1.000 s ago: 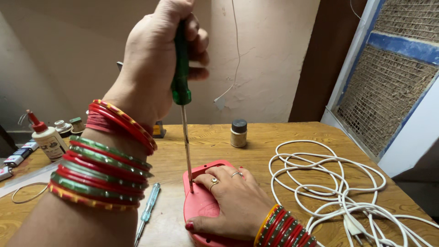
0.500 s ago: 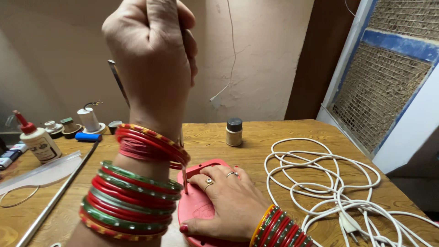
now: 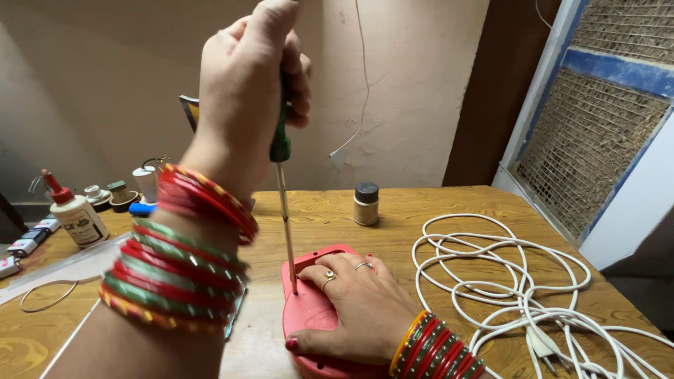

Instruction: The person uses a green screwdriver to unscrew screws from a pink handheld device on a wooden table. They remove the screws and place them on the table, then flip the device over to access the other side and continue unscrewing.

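Note:
My left hand [image 3: 246, 91] is raised high and closed around the green handle of a screwdriver [image 3: 281, 144]. The thin metal shaft runs straight down, and its tip stands in the top of a red plastic casing [image 3: 305, 319] lying flat on the wooden table [image 3: 435, 210]. My right hand [image 3: 358, 309] lies palm down on that casing and presses on it, with the fingers spread just right of the tip. Both wrists carry several red and green bangles. My right hand hides most of the casing.
A tangled white cable with a plug [image 3: 519, 281] covers the table's right side. A small dark-capped jar [image 3: 366, 203] stands behind the casing. A glue bottle [image 3: 76, 214], small holders [image 3: 112, 196] and a thin wire ring [image 3: 45, 298] sit at the left. A wall is close behind.
My left hand has shifted around on the screwdriver handle, from hiding it to showing it again. The tip stays on the red casing. My right hand has not moved.

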